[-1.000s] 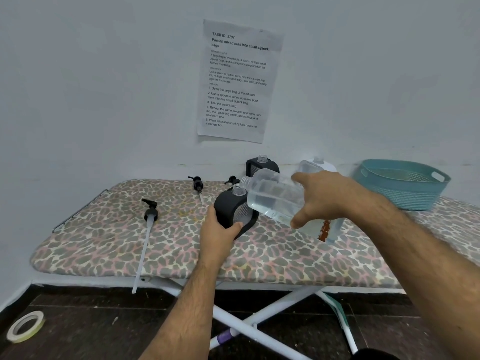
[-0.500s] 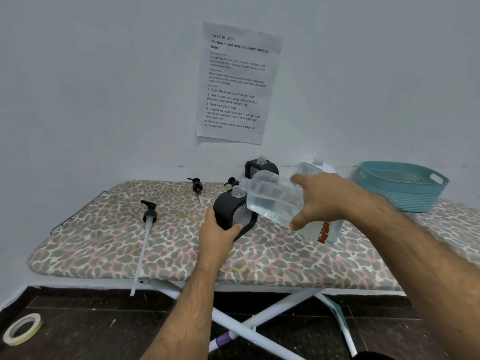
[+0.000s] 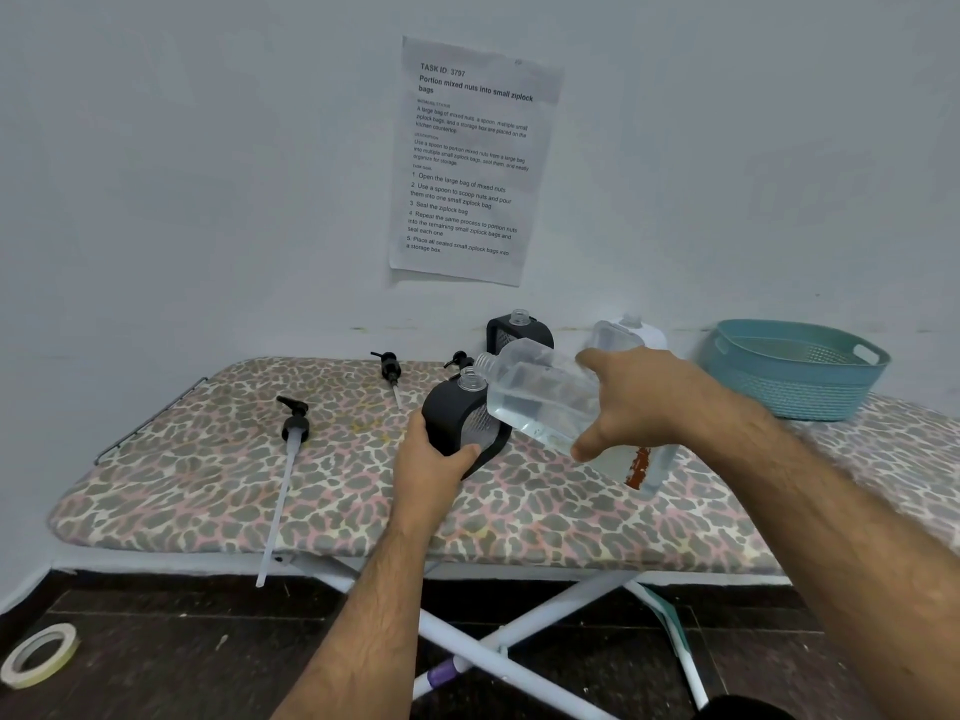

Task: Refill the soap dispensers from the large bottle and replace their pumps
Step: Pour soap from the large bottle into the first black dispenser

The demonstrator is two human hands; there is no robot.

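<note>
My left hand (image 3: pixel 434 467) grips a black soap dispenser (image 3: pixel 460 415) with a clear open neck, standing on the ironing board (image 3: pixel 208 475). My right hand (image 3: pixel 641 402) holds the large clear bottle (image 3: pixel 540 400) tilted left, its open mouth just above and beside the dispenser's neck. Clear liquid fills the lower part of the bottle. A second black dispenser (image 3: pixel 519 330) without a pump stands behind. A white dispenser (image 3: pixel 631 330) is half hidden behind my right hand. Three black pumps lie loose: one (image 3: pixel 293 428) at the left with its long tube hanging over the board's edge, one (image 3: pixel 389 368) further back, one (image 3: pixel 460 360) partly hidden.
A teal plastic basket (image 3: pixel 795 368) sits at the back right of the board. A printed sheet (image 3: pixel 470 161) is stuck on the wall. A roll of tape (image 3: pixel 39 662) lies on the dark floor at the lower left. The board's white legs (image 3: pixel 498 652) cross underneath.
The large bottle has tipped a little further, and its mouth has come closer over the dispenser's neck. My left hand keeps the dispenser in place.
</note>
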